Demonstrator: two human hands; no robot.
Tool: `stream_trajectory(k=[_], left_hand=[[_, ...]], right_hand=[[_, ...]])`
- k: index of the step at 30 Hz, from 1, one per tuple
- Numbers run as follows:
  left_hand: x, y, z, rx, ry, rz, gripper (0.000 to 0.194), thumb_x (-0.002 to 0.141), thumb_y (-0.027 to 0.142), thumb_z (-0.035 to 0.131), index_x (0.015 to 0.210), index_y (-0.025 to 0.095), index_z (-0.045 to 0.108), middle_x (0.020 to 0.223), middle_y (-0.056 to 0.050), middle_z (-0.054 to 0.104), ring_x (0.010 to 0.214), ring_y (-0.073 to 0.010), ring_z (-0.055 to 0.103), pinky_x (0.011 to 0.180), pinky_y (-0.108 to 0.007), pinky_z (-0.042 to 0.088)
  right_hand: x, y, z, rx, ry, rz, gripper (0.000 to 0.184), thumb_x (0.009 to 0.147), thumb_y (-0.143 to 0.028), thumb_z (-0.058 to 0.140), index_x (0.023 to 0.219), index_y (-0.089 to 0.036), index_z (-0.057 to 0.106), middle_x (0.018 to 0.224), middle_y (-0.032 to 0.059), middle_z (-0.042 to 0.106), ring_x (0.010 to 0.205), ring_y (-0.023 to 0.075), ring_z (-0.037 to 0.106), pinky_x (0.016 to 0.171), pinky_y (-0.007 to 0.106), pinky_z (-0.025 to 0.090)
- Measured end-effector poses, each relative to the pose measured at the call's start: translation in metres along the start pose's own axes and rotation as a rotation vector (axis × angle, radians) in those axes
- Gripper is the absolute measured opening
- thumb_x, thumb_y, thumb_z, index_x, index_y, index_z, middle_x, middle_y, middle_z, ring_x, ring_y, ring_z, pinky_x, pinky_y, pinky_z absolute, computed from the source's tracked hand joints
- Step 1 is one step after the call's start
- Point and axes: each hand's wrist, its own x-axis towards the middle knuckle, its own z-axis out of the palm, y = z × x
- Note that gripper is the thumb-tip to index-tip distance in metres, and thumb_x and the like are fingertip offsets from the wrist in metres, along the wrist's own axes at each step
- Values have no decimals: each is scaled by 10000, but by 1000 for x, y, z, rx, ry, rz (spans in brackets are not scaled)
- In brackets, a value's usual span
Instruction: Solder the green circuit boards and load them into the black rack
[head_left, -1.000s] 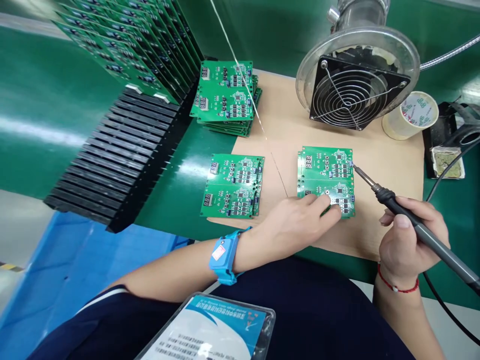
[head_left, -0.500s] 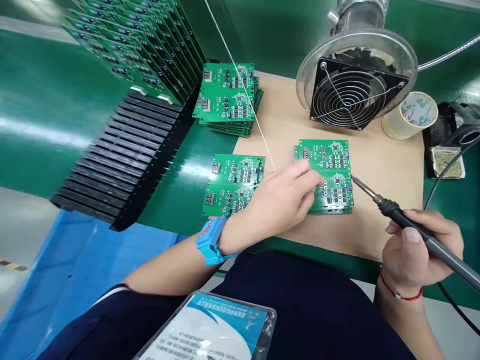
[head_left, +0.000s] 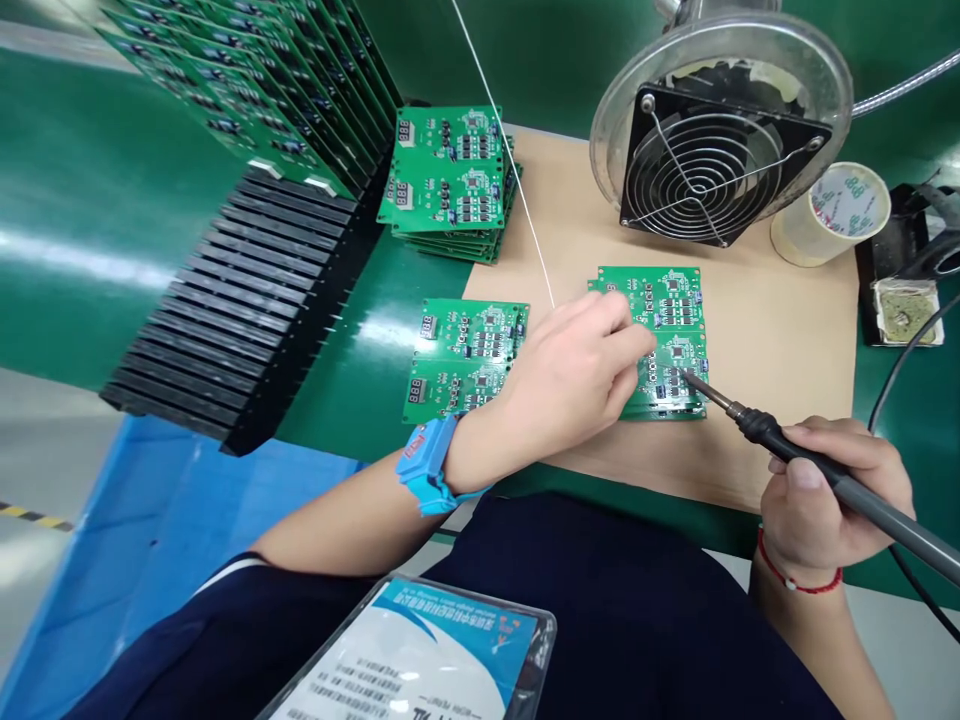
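A green rectangular circuit board (head_left: 671, 335) with small black components lies flat on the tan board mat (head_left: 765, 330), directly under the fingertips of the left hand (head_left: 577, 375). That hand rests on the board's left half, its fingers curled close together and pinching the lower end of a thin silvery solder wire (head_left: 510, 150), which runs up and away to the top edge of the view. The left forearm comes in from the lower left, with a blue wrist strap (head_left: 431, 465) around the wrist. The right hand (head_left: 821, 495) sits off the mat's near right corner, fingers wrapped tightly around the grey handle of a black-collared soldering iron (head_left: 817, 470), thumb on top; a red cord circles that wrist. The iron slants up to the left, and its metal tip meets the lower right part of the board, just beside the left fingertips. A second, similar green circuit board (head_left: 465, 360) lies just left of the left hand, straddling the mat's edge.
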Motion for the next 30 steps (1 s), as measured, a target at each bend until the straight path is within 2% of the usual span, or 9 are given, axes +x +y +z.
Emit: stream_trajectory(k=[7,10,13,16,20,24,30], left_hand=[[3,6,5,23,-61,21,284,984,86,427,883,168,679,816,-42,590,765,-191,536,665,-323,435],[3,6,5,9,-42,38,309,1003,94,423,854,168,684,789,-36,571,734,-180,520,633,-314,414],[2,4,2,-69,-20,16,276,989,73,439,896,154,686,819,-36,575,728,-158,529,617,-285,430],[1,0,-4,-185,8,-24,248,958,28,447,997,143,663,882,-42,602,789,-148,581,670,-268,488],[0,-2,-10,-256,7,-84,221,932,-3,453,913,157,604,827,-20,590,775,-142,574,667,-263,487],[-1,-2,-8,-165,17,-16,209,959,43,452,924,161,622,864,-42,614,795,-166,578,689,-299,475],[-1,1,-3,19,-15,42,248,975,91,450,853,185,644,807,-35,591,763,-194,514,677,-338,383]], right_hand=[[-1,-1,1,-18,6,4,113,871,-243,697,955,-195,755,736,2,671,590,132,587,516,283,441],[0,-2,1,-23,2,0,112,869,-239,697,955,-196,755,739,6,676,584,135,585,514,289,443],[0,-2,0,-22,-5,5,119,868,-235,699,964,-195,756,741,6,677,590,136,587,514,291,445],[0,-1,-1,-18,-5,-1,123,873,-236,695,972,-196,755,738,4,674,594,137,589,516,292,449],[-1,1,0,-13,-15,-29,132,875,-226,687,987,-199,752,732,1,665,593,141,590,509,289,451],[-1,2,1,1,-1,-81,179,876,-219,687,1038,-195,759,720,-6,637,587,144,580,492,290,448],[-2,2,-3,9,18,-175,232,885,-229,688,1099,-186,763,731,5,638,580,155,563,485,312,449]])
